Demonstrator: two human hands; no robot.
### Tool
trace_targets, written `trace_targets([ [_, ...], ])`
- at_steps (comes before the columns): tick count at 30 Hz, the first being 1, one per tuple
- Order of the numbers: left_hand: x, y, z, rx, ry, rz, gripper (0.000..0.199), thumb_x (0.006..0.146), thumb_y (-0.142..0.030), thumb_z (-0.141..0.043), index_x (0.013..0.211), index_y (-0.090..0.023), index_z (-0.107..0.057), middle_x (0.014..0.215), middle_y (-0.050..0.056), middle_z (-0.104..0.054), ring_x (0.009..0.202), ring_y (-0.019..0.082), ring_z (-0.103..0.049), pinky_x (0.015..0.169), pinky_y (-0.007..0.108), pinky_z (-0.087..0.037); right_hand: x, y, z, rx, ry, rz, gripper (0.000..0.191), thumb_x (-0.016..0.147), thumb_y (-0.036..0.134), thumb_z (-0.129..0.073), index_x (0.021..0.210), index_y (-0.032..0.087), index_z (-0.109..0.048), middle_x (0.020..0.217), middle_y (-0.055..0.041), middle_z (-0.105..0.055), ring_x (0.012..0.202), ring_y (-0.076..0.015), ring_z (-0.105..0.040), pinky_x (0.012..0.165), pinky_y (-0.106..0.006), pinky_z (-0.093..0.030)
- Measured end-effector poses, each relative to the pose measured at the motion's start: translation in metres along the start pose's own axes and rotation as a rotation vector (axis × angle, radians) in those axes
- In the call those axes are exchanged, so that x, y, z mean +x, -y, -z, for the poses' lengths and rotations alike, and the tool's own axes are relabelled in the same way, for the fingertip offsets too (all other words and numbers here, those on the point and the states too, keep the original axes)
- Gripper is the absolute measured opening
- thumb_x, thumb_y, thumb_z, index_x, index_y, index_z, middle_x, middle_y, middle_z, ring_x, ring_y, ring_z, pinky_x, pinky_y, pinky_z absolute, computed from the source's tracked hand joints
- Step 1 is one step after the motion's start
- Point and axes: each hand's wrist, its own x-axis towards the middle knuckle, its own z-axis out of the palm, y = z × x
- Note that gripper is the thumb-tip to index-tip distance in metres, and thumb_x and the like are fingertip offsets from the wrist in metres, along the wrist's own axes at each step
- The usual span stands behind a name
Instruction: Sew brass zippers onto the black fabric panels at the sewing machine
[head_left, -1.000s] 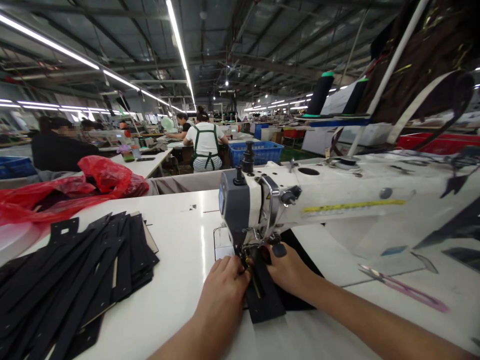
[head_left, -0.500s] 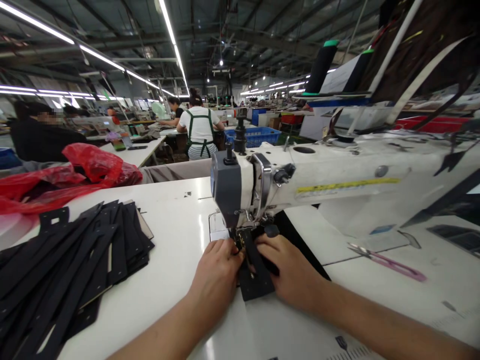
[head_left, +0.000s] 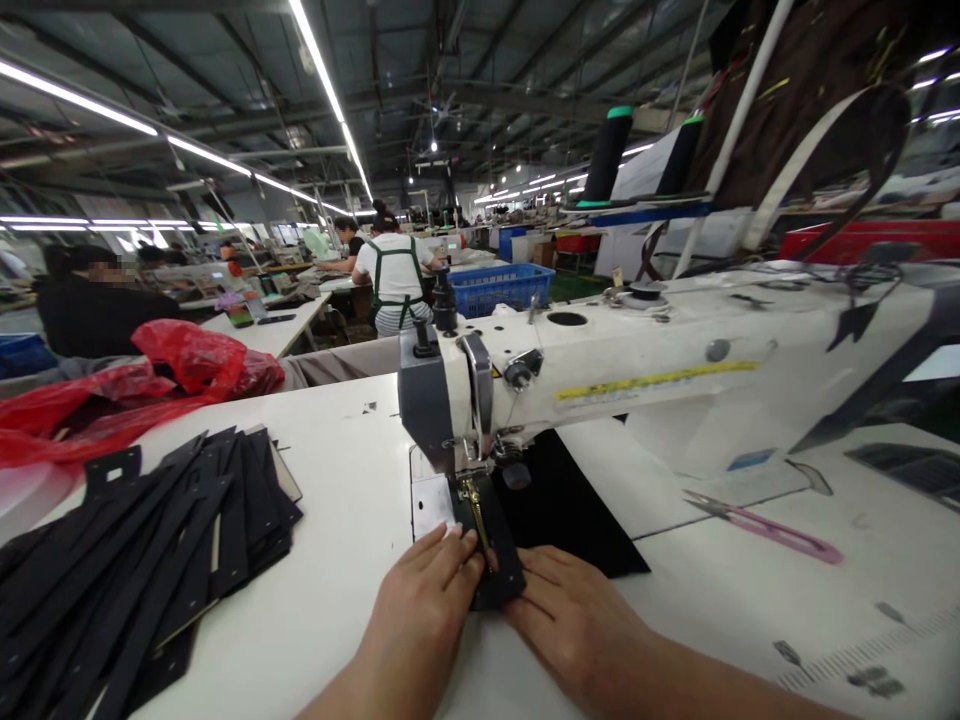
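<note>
A narrow black panel (head_left: 508,545) with a gold-toothed zipper (head_left: 480,515) along it lies beneath the sewing machine's head (head_left: 450,390). My left hand (head_left: 427,610) grips its left edge, fingers bent together and the tips beside the zipper. On the other edge, my right hand (head_left: 570,615) holds the near end, its fingers partly hidden by the panel and the hand itself. A wide black piece of fabric (head_left: 574,510) spreads flat to the right of the needle area and seems to run up to the panel.
Pink-handled snips (head_left: 780,533) lie on the white table (head_left: 330,560) at right. A heap of black strips (head_left: 150,560) and a red plastic bag (head_left: 195,360) are at left. Black thread cones (head_left: 607,158) stand above the machine. People work farther back, near a blue crate (head_left: 502,288).
Both hands have moved back toward me from the needle area, uncovering more of the zipper and panel. More of the wide black fabric shows at right. The view has shifted slightly.
</note>
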Motion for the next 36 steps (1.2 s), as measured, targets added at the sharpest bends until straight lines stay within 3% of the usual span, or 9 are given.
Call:
trace_targets([
  [9,0.002,0.014,-0.007,0.037,0.021,-0.013,0.032,0.087,-0.007,-0.031,0.084,-0.015,-0.062,0.09,0.007,-0.07,0.083,0.016,-0.067,0.08,0.031,-0.056,0.003,-0.014,-0.008,0.011,0.055,-0.01,0.033,0.095,0.013,-0.03,0.083,0.01,-0.061,0.085,-0.0073,-0.064,0.083,-0.019,-0.056,0.07,-0.031,-0.045],
  [19,0.005,0.034,-0.02,0.029,0.026,-0.008,0.027,0.085,-0.009,-0.033,0.097,-0.015,-0.056,0.092,0.009,-0.065,0.089,0.02,-0.063,0.076,0.032,-0.056,0.016,-0.029,-0.013,-0.013,0.085,-0.025,0.029,0.091,0.009,-0.034,0.08,0.011,-0.06,0.082,-0.0062,-0.064,0.076,-0.019,-0.056,0.068,-0.031,-0.046],
  [27,0.009,0.04,-0.032,-0.02,0.038,0.163,0.02,0.084,-0.011,-0.038,0.079,-0.018,-0.056,0.074,0.004,-0.058,0.063,0.015,-0.059,0.056,0.024,-0.054,0.028,-0.038,-0.014,-0.003,0.162,-0.069,0.021,0.087,0.005,-0.043,0.079,0.011,-0.062,0.08,-0.0061,-0.065,0.075,-0.0197,-0.059,0.068,-0.031,-0.051],
  [30,0.005,0.039,-0.028,-0.012,0.036,0.156,0.025,0.085,-0.01,-0.035,0.089,-0.018,-0.058,0.084,0.007,-0.062,0.074,0.017,-0.063,0.063,0.025,-0.056,0.026,-0.037,-0.015,0.004,0.107,-0.072,0.025,0.09,0.007,-0.039,0.085,0.012,-0.063,0.084,-0.0056,-0.066,0.079,-0.0184,-0.06,0.073,-0.029,-0.051],
  [33,-0.003,0.037,-0.021,0.031,0.032,0.064,0.028,0.086,-0.01,-0.033,0.1,-0.016,-0.058,0.096,0.008,-0.065,0.091,0.019,-0.064,0.078,0.029,-0.056,0.021,-0.033,-0.016,-0.046,-0.022,-0.034,0.032,0.093,0.011,-0.032,0.093,0.01,-0.064,0.092,-0.0087,-0.066,0.089,-0.0192,-0.059,0.084,-0.029,-0.049],
  [36,-0.009,0.036,-0.019,0.098,0.029,-0.038,0.028,0.088,-0.007,-0.034,0.099,-0.014,-0.058,0.096,0.008,-0.067,0.091,0.017,-0.064,0.083,0.03,-0.054,0.018,-0.029,-0.015,-0.056,-0.05,-0.045,0.036,0.094,0.012,-0.029,0.093,0.009,-0.065,0.094,-0.0107,-0.066,0.093,-0.0205,-0.058,0.088,-0.031,-0.048],
])
